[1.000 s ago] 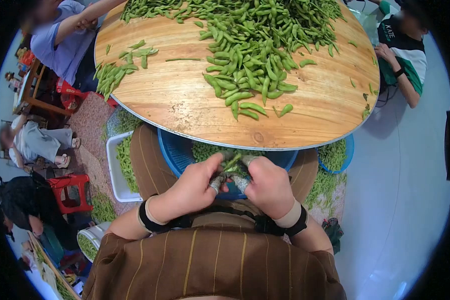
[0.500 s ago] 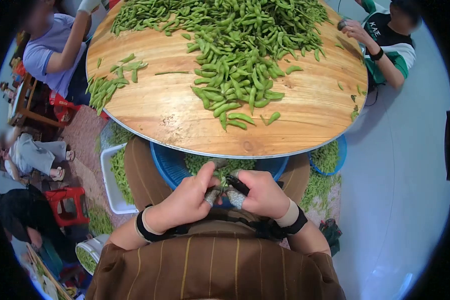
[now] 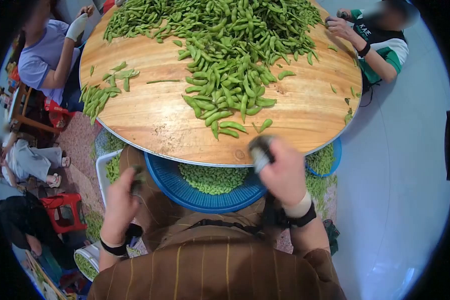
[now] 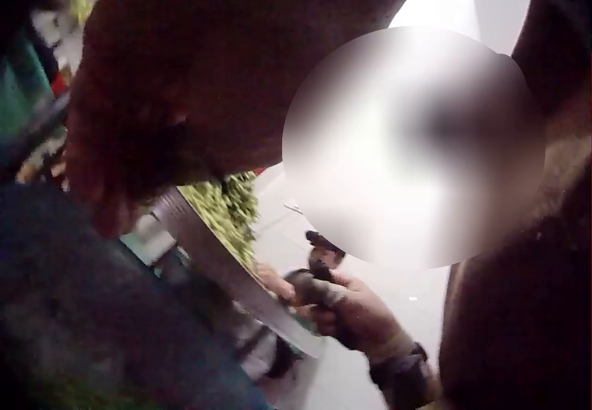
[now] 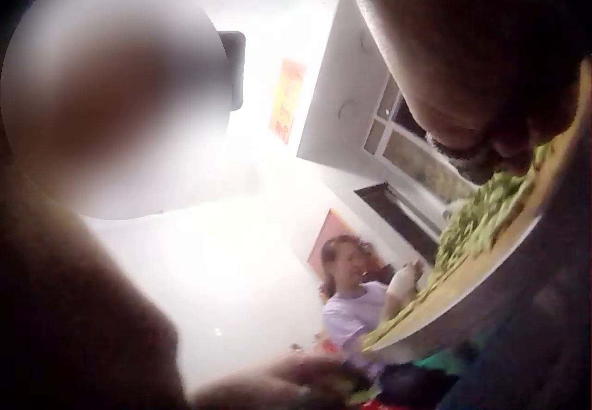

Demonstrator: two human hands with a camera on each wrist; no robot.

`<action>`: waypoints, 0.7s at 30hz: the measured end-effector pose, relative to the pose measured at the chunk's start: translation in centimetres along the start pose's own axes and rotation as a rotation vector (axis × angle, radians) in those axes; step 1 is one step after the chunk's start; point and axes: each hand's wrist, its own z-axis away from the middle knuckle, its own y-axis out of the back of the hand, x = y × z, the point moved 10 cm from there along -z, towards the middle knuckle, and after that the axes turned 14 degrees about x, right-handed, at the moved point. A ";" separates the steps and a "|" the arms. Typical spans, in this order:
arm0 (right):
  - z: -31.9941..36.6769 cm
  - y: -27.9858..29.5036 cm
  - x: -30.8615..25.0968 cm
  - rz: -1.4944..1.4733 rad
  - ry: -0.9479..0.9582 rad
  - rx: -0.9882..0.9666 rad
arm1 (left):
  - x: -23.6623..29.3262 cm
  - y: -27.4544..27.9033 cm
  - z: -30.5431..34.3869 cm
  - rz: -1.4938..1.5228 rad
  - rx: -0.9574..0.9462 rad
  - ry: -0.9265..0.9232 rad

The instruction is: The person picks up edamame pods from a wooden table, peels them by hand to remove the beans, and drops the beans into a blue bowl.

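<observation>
My right hand (image 3: 282, 172), blurred, is over the near edge of the round wooden table (image 3: 150, 132), fingertips wrapped in grey-black covers and pointing at the pile of edamame pods (image 3: 235, 75). A few loose pods lie just beyond those fingers, and none shows in the hand. To the left, my left hand (image 3: 121, 202) hangs above my thigh beside the white tub (image 3: 101, 175); its fingertips are covered too. Green shows by those fingertips in the right wrist view, but I cannot tell whether they hold a pod. Between the hands, a blue basket (image 3: 205, 202) contains shelled green beans (image 3: 215, 179).
People sit at the left and right of the table, one in a lilac shirt (image 3: 40, 62). A blue basin (image 3: 337, 155) of green pods stands at the right under the table edge. Pods litter the floor. A red stool (image 3: 62, 210) and a white bucket (image 3: 85, 260) are at the left.
My hands were together above the blue basket, working at a pod. They have parted: the right moved up and right to the table edge, the left moved left toward the tub.
</observation>
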 end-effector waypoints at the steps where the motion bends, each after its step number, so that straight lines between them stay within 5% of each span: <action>1: -1.2 1.0 0.4 0.088 0.024 0.096 | -1.7 1.0 0.0 -0.200 0.026 -0.027; 7: -2.7 -0.4 2.6 0.263 0.107 0.035 | -4.4 3.1 0.6 -0.625 0.132 0.044; 9: -2.1 -0.4 2.7 -0.112 -0.107 0.011 | 1.0 1.7 -0.4 -0.169 0.097 -0.144; 11: -1.3 0.0 2.0 -0.168 -0.108 0.024 | 6.3 -0.2 -0.8 0.183 0.031 -0.291; 13: -0.6 0.8 1.0 -0.221 -0.109 0.040 | 10.2 -2.8 -1.1 0.385 -0.115 -0.299; 17: 0.6 1.7 -1.5 -0.233 -0.029 -0.044 | 15.7 -5.4 -1.4 0.612 -0.095 -0.524; 18: 1.1 1.5 -2.3 -0.220 -0.003 -0.118 | 15.9 -7.7 -1.1 0.665 -0.289 -0.496; 19: 1.5 1.2 -2.9 -0.209 0.019 -0.192 | 15.8 -7.8 -1.2 0.668 -0.287 -0.493; 21: 1.6 1.3 -3.1 -0.215 0.066 -0.199 | 13.4 -13.6 3.6 0.996 -1.164 0.451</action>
